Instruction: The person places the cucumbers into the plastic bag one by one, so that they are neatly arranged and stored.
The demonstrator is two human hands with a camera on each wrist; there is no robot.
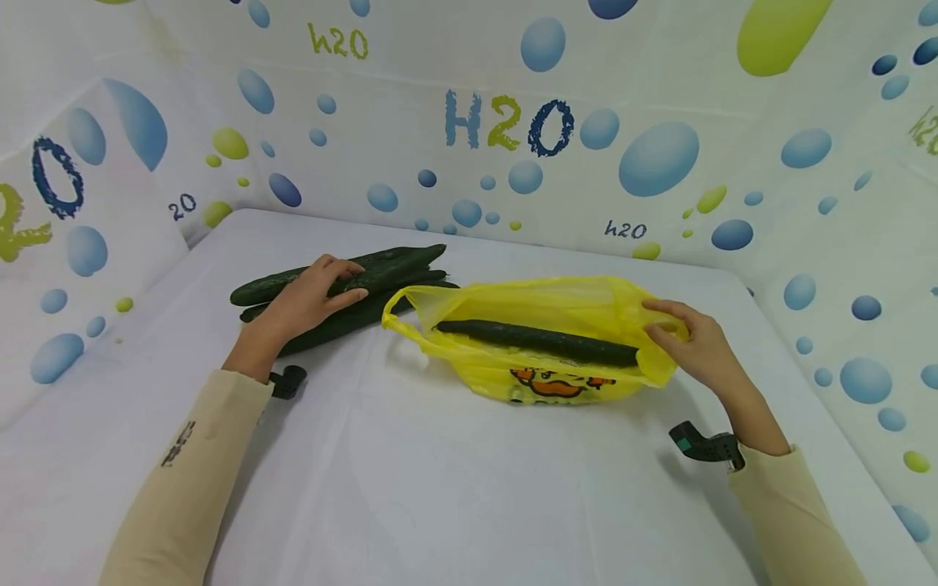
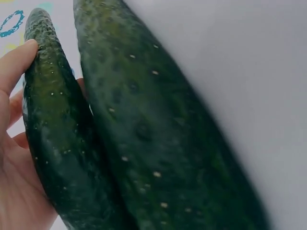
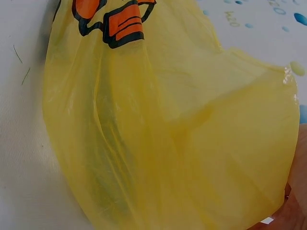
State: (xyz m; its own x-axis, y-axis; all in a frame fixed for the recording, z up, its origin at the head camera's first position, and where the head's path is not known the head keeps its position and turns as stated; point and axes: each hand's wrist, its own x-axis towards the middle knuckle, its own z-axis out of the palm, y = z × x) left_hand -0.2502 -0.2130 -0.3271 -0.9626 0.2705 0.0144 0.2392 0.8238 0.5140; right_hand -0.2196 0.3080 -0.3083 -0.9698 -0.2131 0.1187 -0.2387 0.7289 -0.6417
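Note:
On the left of the head view, my left hand [image 1: 306, 297] lies over a pile of several dark green cucumbers [image 1: 399, 264]. The left wrist view shows its thumb and fingers round one cucumber [image 2: 60, 124], with a second cucumber [image 2: 148, 124] close alongside. My right hand [image 1: 699, 346] pinches the right edge of a yellow plastic bag [image 1: 542, 297], holding its mouth wide. One cucumber [image 1: 542, 335] lies lengthwise inside. From the right wrist, the bag's side [image 3: 201, 163] covers most of my hand, and a dark green shape shows through the thin plastic.
A white cloth [image 1: 454, 496] covers the table. Behind and beside it hangs a white backdrop [image 1: 410, 73] with blue and green spots and H2O lettering. The bag's handle loop [image 1: 399, 325] reaches toward the pile. Small green bits [image 3: 25, 75] lie by the bag.

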